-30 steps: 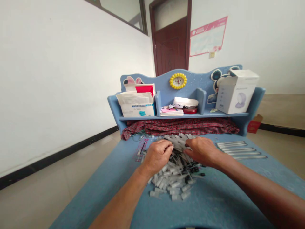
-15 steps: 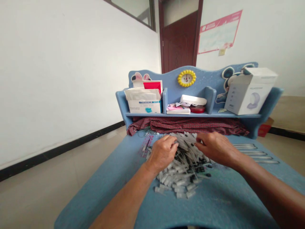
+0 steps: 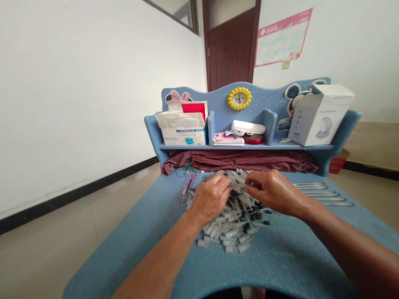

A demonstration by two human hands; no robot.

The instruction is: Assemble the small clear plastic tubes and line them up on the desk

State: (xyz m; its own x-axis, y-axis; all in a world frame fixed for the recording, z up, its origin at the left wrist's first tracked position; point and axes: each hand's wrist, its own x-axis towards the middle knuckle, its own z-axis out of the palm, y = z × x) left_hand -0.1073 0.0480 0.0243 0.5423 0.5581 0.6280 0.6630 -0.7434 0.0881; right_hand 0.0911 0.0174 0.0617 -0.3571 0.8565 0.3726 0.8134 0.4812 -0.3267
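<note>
A pile of small translucent plastic pieces, with thin stems and black bits among them, lies on the blue table. Over its left side, my left hand is closed, thumb and fingers pressed together; whatever is in them is hidden. My right hand, opposite and a short gap away, pinches the end of a pale translucent plastic piece that points towards my left hand. Several slim clear rods lie side by side to the right of my right hand.
Behind the pile lies a bundled red checked cloth under a blue shelf. On the shelf stand a mask box, a red round tin and a white carton. A yellow flower-shaped clock is on the backboard.
My right hand has come closer to my left hand, and a pale piece now shows between them. The whole view has shifted slightly.
</note>
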